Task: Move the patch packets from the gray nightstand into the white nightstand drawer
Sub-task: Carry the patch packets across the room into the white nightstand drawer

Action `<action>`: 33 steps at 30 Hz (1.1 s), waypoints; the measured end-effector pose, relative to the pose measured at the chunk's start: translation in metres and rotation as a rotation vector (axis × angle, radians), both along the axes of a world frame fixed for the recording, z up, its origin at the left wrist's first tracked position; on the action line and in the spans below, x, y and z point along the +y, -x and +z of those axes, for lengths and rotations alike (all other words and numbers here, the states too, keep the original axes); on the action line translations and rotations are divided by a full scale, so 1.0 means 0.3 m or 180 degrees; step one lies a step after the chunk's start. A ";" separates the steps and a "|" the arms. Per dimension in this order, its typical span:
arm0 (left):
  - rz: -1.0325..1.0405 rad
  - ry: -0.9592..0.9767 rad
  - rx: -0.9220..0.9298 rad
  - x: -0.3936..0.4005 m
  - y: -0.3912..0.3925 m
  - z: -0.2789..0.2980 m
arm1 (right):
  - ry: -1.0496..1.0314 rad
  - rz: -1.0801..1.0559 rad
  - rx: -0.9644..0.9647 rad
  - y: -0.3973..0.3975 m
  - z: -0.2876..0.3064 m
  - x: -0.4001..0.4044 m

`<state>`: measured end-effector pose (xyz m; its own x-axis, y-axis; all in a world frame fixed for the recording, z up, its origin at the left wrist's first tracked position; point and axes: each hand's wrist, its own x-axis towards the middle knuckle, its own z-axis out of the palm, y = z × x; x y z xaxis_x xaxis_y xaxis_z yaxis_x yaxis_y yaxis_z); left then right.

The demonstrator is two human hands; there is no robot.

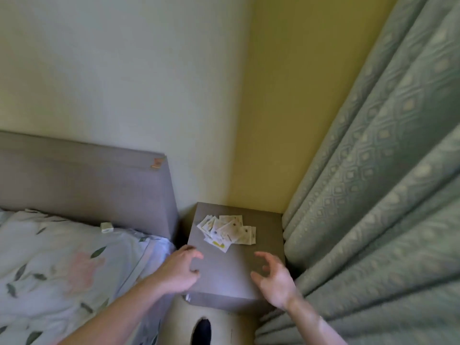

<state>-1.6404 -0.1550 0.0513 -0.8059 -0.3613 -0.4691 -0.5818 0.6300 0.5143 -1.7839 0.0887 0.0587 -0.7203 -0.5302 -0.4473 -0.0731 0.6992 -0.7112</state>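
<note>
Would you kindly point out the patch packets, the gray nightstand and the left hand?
patch packets (227, 231), head view, middle of the pile.
gray nightstand (229, 272), head view, bare top between the hands.
left hand (179, 271), head view, back of the hand.

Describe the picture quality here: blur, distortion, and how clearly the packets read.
Head view: soft all over, with motion blur on the left hand and right hand; the wide lens bends the curtain and headboard; light is even, without glare; the packets on the gray nightstand show as a pale pile, their print unreadable.
</note>
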 end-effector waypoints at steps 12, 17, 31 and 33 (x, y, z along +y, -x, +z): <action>-0.0025 0.0028 -0.0465 -0.190 0.637 -0.610 | -0.0433 -0.0553 -0.0509 0.460 -0.494 -0.247; -0.0563 0.0579 -0.0442 -0.192 0.735 -0.856 | -0.0460 -0.0688 -0.0634 0.561 -0.710 -0.285; -0.1173 0.1291 0.0662 -0.224 0.694 -1.114 | -0.0016 -0.1895 -0.0831 0.503 -1.096 -0.402; -0.0889 0.1359 0.0572 -0.272 0.750 -1.118 | 0.0025 -0.2089 -0.0797 0.496 -1.117 -0.431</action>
<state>-1.8653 -0.2366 -0.2842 -0.9526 -0.2500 -0.1735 -0.2886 0.9229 0.2547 -1.9327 -0.0407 -0.2763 -0.7684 -0.0249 -0.6395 0.5290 0.5376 -0.6566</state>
